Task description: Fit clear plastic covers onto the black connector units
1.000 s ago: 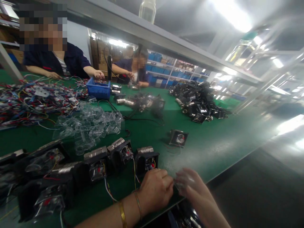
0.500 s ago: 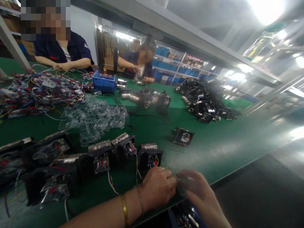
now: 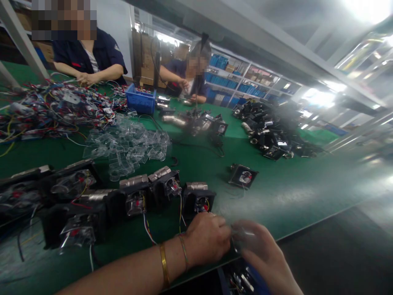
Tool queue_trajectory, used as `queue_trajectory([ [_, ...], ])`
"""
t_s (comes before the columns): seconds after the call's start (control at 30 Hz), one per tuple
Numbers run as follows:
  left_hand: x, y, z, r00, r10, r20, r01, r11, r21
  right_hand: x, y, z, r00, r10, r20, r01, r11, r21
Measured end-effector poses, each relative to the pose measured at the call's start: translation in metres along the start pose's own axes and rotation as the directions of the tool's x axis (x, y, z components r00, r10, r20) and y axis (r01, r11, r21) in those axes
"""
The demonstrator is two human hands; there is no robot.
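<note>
My left hand (image 3: 206,239), with two gold bangles on its wrist, is curled into a pinch at the near edge of the green table (image 3: 285,192). My right hand (image 3: 260,254) meets it, fingers closed round a small clear plastic piece (image 3: 242,239) held between both hands. Just beyond my left hand stands a black box-shaped part with a metal cylinder (image 3: 198,196), the last of a row of such parts (image 3: 135,198) with coloured wires. A pile of clear plastic covers (image 3: 129,145) lies farther back.
A single black part (image 3: 243,175) lies alone mid-table. A heap of black parts (image 3: 273,133) sits at the far right, tangled wire harnesses (image 3: 52,108) at the far left, beside a blue bin (image 3: 140,100). Two other people work at the far side.
Both hands stayed together at the table edge, fingers shifting slightly on the clear piece. The camera tilted a little, so the table contents slid rightward in view.
</note>
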State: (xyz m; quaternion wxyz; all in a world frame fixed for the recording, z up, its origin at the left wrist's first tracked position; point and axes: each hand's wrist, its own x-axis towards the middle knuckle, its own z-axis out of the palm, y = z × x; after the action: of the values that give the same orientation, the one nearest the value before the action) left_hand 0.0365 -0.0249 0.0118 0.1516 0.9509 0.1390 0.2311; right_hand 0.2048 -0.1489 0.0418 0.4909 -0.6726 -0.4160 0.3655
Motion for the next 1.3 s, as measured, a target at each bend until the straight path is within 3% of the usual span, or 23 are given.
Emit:
queue_trajectory([
  [0.87, 0.0013, -0.0011, -0.0039, 0.999, 0.008, 0.052, -0.007, 1.000, -0.020, -0.0002, -0.0038, 0.0026, 1.000, 0.006, -0.010, -0.006, 1.000, -0.008],
  [1.3, -0.0010, 0.0026, -0.0070, 0.995, -0.068, -0.069, 0.069, 0.998, 0.014, -0.0010, -0.0035, 0.0096, 0.998, 0.058, 0.000, -0.058, 0.998, 0.036],
])
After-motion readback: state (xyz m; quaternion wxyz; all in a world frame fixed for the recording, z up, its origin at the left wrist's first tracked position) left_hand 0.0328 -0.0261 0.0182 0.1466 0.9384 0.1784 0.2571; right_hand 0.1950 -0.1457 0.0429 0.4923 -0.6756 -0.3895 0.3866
